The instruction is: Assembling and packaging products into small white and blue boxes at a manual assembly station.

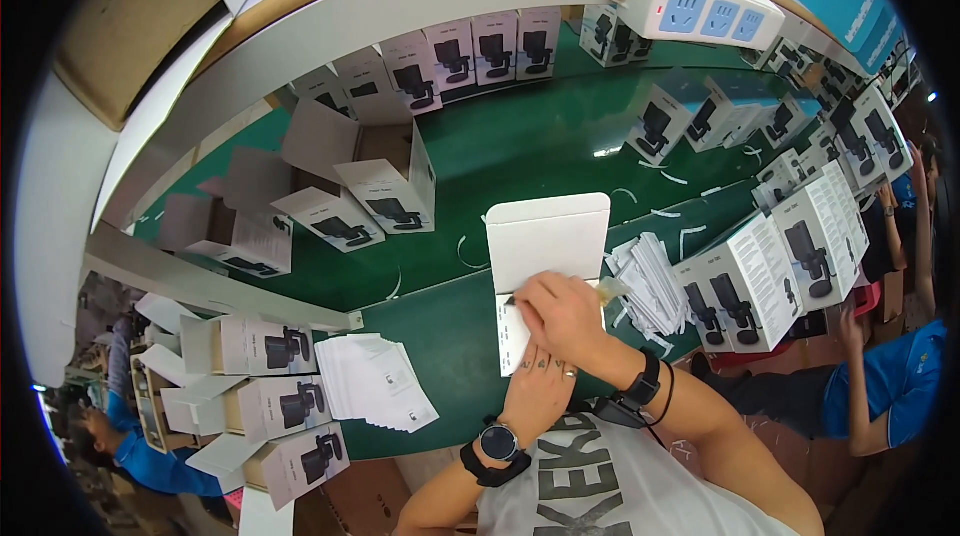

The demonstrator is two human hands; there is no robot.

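A white carton (511, 344) with its lid flap (548, 241) raised lies on the green bench in front of me. My right hand (562, 318) is closed over it, fingertips near a small dark spot at its left edge. What those fingers pinch, if anything, I cannot make out. A yellowish, translucent thing (610, 289) sticks out beside the knuckles. My left hand (540, 391) rests flat on the carton's near part, its fingers partly hidden beneath the right hand.
White paper sheets (375, 381) lie to the left, a heap of folded white leaflets (650, 286) to the right. Open printed boxes (265, 346) stand at left, more printed boxes (735, 301) at right. A power strip (695, 6) hangs above. Co-workers in blue (890, 386) are nearby.
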